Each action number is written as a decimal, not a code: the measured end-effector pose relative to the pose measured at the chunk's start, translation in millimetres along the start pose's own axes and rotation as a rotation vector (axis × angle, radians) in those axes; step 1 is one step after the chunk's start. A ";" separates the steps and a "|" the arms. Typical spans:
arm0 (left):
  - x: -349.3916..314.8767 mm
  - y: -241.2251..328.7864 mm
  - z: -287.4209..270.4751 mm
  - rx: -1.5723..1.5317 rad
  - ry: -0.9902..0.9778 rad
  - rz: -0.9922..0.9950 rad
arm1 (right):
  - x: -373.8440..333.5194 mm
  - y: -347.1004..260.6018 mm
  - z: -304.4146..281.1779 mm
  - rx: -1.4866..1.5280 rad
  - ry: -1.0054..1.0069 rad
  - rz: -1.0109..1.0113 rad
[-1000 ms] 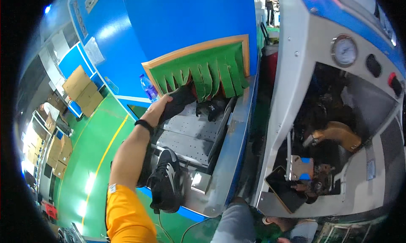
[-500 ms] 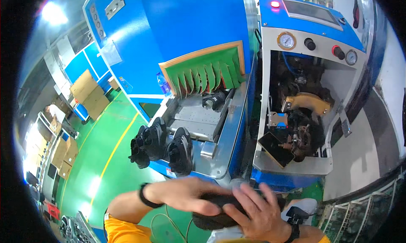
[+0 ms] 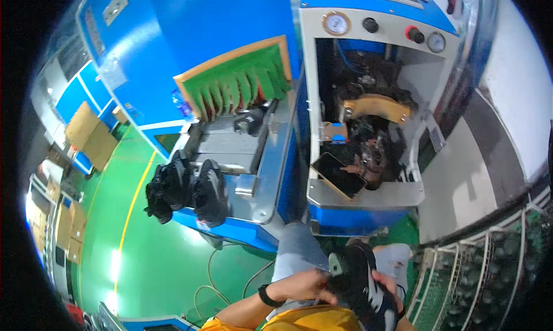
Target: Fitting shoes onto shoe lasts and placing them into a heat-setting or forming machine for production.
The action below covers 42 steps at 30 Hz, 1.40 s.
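A black shoe (image 3: 360, 273) with grey-white trim is held upright over my lap. My right hand (image 3: 387, 286) wraps round its right side, the fingers partly behind it. My left hand (image 3: 304, 286), with a black band on the wrist, is closed against the shoe's left side. Its fingertips are partly hidden and blurred by the shoe. Ahead and to the left, several black shoes (image 3: 209, 194) stand on the near end of a metal conveyor (image 3: 227, 141). One more dark shoe (image 3: 249, 121) lies by the green flaps.
The conveyor comes out of a blue machine (image 3: 230, 26) behind a green strip curtain (image 3: 236, 83). To its right stands a machine with gauges (image 3: 336, 23), a phone (image 3: 340, 175) lying on its ledge. A wire rack (image 3: 455, 285) with dark items is at the lower right. A hose (image 3: 210, 273) lies on the floor.
The shoe has gone from lying sideways under both hands to upright, lower and further right. My left hand has moved down and to its side. The whole view has shifted right and down.
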<state>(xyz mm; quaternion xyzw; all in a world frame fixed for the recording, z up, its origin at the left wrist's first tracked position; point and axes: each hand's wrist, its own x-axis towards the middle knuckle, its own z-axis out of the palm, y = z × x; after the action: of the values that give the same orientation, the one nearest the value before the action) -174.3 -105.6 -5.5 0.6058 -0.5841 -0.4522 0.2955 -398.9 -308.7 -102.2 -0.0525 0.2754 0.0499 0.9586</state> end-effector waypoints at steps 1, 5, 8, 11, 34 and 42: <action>11.3 -1.6 8.5 -0.048 0.197 0.026 | 3.8 -10.4 14.1 -0.081 -0.162 0.061; 30.1 30.6 19.1 -0.258 0.364 0.349 | -7.7 -34.2 131.8 -0.102 -0.091 -0.568; 23.1 49.7 16.0 -0.412 0.185 0.415 | -31.1 -92.8 167.0 -0.792 -0.090 -0.977; 32.9 28.2 -2.0 -1.102 0.413 -0.003 | -39.8 -118.7 229.5 -1.291 0.131 -1.204; 123.1 -17.2 -106.1 -1.612 0.605 0.090 | 99.1 -207.9 367.2 -2.421 0.728 -1.009; 133.0 -8.0 -82.3 -1.596 0.582 0.013 | 92.8 -191.0 337.1 -2.350 0.676 -1.413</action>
<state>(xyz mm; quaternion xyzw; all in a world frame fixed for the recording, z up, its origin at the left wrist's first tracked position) -109.4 -248.1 -5.3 0.3047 0.0056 -0.5531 0.7753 -120.6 -448.3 146.5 -0.9438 0.2032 -0.2517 0.0681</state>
